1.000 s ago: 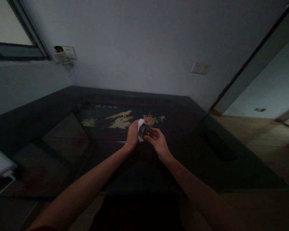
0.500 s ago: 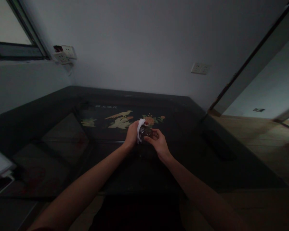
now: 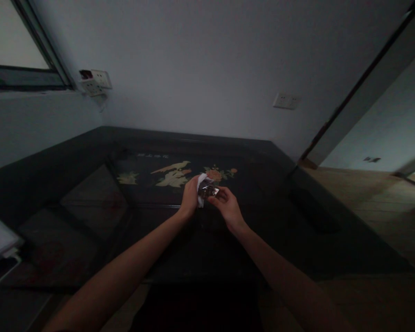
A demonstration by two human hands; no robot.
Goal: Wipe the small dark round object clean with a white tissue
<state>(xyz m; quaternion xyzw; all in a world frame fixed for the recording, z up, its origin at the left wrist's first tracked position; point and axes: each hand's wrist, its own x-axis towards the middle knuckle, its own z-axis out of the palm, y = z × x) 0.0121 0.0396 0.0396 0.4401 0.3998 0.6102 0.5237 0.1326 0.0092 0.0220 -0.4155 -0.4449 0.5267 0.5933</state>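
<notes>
Between my hands, above the dark table, is a small shiny faceted object (image 3: 208, 190) that looks like clear or dark glass; its exact kind is too dim to make out. My left hand (image 3: 190, 193) is closed on a white tissue (image 3: 201, 180), which it presses against the object's left side. With thumb and fingers, my right hand (image 3: 227, 202) grips the object from the right. Part of the object is hidden inside the tissue.
The dark table (image 3: 200, 249) bears a bird-and-flower picture (image 3: 174, 173). A long dark object (image 3: 314, 212) lies at the right. At the left edge is a white box-like item (image 3: 0, 237) with a cable. Sockets (image 3: 286, 101) are on the wall behind.
The faceted object has turned in my fingers, and a brighter facet now faces me. Both hands stay in almost the same place, with the tissue still around its left side.
</notes>
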